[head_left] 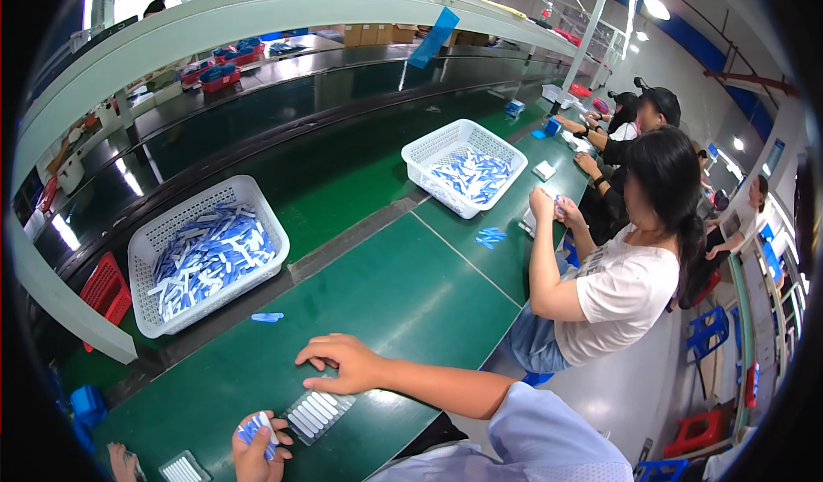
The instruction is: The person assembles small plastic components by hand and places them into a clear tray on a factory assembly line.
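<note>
My left hand [250,458] is closed around a small bunch of slim blue-and-white plastic pieces [256,431]. Beside it on the green table lies a clear plastic tray [341,405] with several white sticks in a row. My right hand [345,362] rests at the tray's far edge, fingers apart and bent, with nothing visible in them. Farther off, a few loose blue pieces [267,317] lie on the table. Left of these stands a white mesh basket [276,225] heaped with blue and white pieces.
A second white basket [413,170] of pieces and a blue pile [490,237] are near a seated co-worker [630,276] on my right. At the lower left are another person's hand [123,462] and another filled tray [183,468]. A red basket [106,287] stands beyond.
</note>
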A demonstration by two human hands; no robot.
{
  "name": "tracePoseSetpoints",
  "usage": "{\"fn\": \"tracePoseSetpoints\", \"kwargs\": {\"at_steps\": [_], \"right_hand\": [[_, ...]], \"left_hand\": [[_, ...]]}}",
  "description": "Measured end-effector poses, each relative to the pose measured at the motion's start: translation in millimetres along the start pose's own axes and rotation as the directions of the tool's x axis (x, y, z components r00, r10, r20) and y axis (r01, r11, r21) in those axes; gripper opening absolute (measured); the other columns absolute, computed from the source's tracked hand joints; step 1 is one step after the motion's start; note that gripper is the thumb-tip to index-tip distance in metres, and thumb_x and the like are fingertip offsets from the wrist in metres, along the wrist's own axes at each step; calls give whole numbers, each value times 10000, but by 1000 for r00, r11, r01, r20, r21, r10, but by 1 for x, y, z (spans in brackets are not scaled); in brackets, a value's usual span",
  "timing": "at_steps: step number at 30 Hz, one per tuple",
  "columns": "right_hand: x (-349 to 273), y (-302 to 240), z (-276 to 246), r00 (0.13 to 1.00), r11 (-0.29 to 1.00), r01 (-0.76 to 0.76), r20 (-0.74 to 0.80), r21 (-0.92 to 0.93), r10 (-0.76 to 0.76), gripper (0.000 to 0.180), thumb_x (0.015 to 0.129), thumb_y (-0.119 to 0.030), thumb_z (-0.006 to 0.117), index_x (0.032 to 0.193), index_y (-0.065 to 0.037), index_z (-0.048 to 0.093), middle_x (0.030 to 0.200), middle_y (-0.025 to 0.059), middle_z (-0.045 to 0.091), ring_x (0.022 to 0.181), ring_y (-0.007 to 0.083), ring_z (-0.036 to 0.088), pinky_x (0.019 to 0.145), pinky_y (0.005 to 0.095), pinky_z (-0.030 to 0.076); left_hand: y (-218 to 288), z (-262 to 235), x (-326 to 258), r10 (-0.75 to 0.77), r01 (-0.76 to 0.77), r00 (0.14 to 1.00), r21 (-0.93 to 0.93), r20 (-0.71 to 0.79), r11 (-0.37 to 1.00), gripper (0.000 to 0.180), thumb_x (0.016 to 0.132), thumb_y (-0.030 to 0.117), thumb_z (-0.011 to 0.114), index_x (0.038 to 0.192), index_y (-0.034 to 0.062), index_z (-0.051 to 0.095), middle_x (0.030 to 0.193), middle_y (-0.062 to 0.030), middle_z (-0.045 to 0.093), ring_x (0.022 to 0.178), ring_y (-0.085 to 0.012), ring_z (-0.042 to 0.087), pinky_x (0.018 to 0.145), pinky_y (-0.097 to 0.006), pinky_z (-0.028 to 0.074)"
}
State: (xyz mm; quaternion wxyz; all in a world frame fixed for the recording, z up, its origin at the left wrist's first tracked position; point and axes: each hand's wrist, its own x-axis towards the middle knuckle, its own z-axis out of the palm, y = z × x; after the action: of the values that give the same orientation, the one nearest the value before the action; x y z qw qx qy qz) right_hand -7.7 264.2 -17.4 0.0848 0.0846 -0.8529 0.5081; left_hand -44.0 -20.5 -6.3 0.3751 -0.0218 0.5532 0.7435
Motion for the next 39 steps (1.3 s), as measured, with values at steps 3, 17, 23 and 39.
{"fn": "tracePoseSetpoints", "kwargs": {"at_steps": [3, 17, 23, 39], "right_hand": [[-9, -25, 7, 930, 925, 338, -88, -172, -356, 316, 836, -318, 764, 1043, -94, 679, 815, 24, 599, 772, 216, 610, 726, 368, 430], [-11, -43, -8, 941, 844, -97, -227, 528, 250, 146, 925, -94, 727, 1038, -2, 738, 847, 78, 719, 686, 115, 633, 599, 263, 499], [-11, -45, -49, 916, 723, -43, -261, 690, 304, 223, 923, 26, 696, 1142, 68, 700, 1013, 205, 746, 788, 185, 725, 723, 283, 601], [-22, -59, -62, 881, 772, -3, -363, 636, 302, 189, 901, 55, 706, 1085, 95, 696, 982, 218, 746, 785, 228, 746, 717, 321, 620]], "left_hand": [[-11, 17, -6, -24, 13, 994, 102, 108, 995, 383, 1007, 200, 636, 1298, -40, 570, 1078, -136, 710, 798, -163, 678, 593, -236, 541], [-16, 17, -12, -61, 25, 955, 125, 290, 992, 402, 983, 257, 683, 1219, -55, 591, 1040, -175, 715, 719, -178, 682, 531, -264, 560], [-7, 0, -11, -125, 121, 964, 33, 234, 992, 327, 987, 188, 666, 1212, -35, 590, 958, -122, 697, 663, -151, 633, 489, -240, 508], [-1, -6, -2, -54, 134, 953, -253, 299, 958, 245, 1024, 48, 537, 1244, -49, 584, 1059, -234, 692, 752, -208, 685, 442, -250, 460]]}}
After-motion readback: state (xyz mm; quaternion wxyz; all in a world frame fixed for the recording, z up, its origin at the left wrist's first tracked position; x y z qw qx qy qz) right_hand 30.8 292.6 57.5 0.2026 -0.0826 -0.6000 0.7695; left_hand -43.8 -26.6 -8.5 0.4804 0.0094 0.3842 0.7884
